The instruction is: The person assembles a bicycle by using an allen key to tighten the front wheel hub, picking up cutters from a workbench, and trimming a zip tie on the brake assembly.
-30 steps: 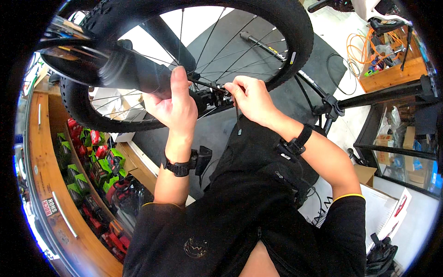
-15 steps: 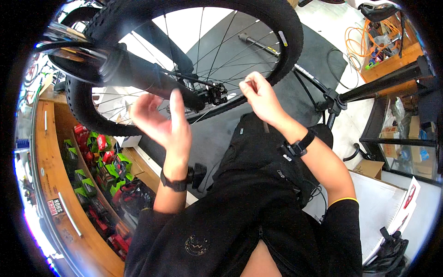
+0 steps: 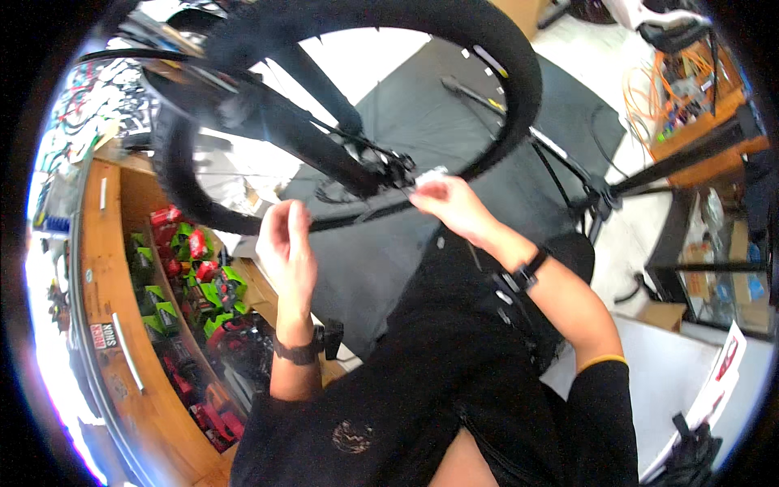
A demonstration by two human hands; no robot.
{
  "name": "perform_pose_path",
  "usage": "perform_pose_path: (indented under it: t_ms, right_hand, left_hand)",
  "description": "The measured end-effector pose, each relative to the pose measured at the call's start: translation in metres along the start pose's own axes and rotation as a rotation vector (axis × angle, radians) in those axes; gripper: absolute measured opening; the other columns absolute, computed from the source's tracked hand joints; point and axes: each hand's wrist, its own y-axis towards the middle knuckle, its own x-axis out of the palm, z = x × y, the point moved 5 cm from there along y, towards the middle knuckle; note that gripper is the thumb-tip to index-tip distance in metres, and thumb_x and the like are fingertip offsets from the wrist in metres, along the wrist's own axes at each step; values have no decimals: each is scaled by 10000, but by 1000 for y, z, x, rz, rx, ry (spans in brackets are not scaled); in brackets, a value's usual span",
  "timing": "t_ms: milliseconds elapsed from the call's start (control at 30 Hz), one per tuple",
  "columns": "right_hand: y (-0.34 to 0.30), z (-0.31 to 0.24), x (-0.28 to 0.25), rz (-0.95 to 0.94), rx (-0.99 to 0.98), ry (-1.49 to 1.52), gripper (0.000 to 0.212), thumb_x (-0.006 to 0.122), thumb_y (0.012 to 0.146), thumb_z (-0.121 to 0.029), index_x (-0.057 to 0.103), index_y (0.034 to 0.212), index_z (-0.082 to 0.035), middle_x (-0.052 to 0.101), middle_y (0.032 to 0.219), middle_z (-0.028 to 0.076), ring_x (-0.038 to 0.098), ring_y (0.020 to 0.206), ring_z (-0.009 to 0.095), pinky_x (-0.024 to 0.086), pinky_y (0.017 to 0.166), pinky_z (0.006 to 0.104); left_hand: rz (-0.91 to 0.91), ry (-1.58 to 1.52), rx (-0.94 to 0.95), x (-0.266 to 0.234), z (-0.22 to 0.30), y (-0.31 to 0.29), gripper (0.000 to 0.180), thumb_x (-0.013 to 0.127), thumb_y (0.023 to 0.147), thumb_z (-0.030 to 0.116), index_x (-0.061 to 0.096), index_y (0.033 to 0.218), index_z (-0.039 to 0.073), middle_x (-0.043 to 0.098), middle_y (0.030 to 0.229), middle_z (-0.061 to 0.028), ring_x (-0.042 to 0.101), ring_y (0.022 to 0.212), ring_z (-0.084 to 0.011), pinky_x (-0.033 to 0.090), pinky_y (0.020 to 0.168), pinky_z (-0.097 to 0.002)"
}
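A bicycle front wheel [image 3: 523, 89] with a knobbly black tyre fills the upper middle, held in a dark suspension fork [image 3: 304, 146]. At the hub end of the fork leg sits a black brake caliper [image 3: 398, 170], beside the disc rotor [image 3: 333, 192]. My right hand [image 3: 458, 209] is just right of the caliper, thumb and fingers pinched together. A small whitish patch shows at its fingertips; what it is, blur hides. My left hand [image 3: 288, 256] is raised below the tyre's lower left, fingers loosely curled, thumb slightly apart, nothing visible in it.
A wooden shelf unit [image 3: 105, 268] with red and green packages [image 3: 195, 268] runs along the left. A black work stand [image 3: 596, 191] rises at the right over a dark mat [image 3: 357, 276]. Farther right are an orange cable [image 3: 641, 85] and a glass cabinet [image 3: 718, 252].
My right hand has come down and closer to the caliper. My left hand has dropped back from the fork leg, its fingers more curled. The whole view has shifted slightly.
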Motion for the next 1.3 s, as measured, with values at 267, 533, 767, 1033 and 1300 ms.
perform_pose_path:
  t_ms: [267,533,767,1033,1300]
  right_hand:
    - [-11,15,-45,68,12,11,108,672,864,-108,621,861,-13,614,737,6,565,662,79,464,614,239]
    - [-29,9,-77,288,87,55,110,637,885,-108,600,918,-10,591,733,-3,549,655,77,439,609,223]
    - [-66,4,-77,131,-67,-2,96,628,892,-110,598,913,-22,579,715,-15,538,641,71,431,578,217]
    - [-99,-17,-89,121,-81,-74,82,624,894,-104,605,894,-24,561,723,-37,490,633,42,399,555,209]
    - [-94,-109,-92,-177,131,-186,143,618,897,-147,637,942,-13,561,716,-31,479,629,60,406,576,225]
  left_hand:
    - [499,171,514,-136,88,85,148,553,961,100,560,1083,17,583,994,-38,539,815,-88,443,695,-213]
    - [171,805,778,-79,119,108,592,618,900,208,385,1409,14,420,1407,-225,397,1302,-357,310,1079,-432]
    - [528,512,454,-126,-62,78,420,515,935,113,435,1330,-5,563,1215,-223,547,1114,-381,424,952,-407]
    - [-1443,863,-775,-86,-301,-183,540,632,869,372,535,1296,57,618,1226,-130,575,1140,-307,457,956,-425]
    - [-983,688,-379,-1,-146,-118,460,655,844,287,574,1201,9,666,1079,-196,635,1011,-345,498,881,-409]
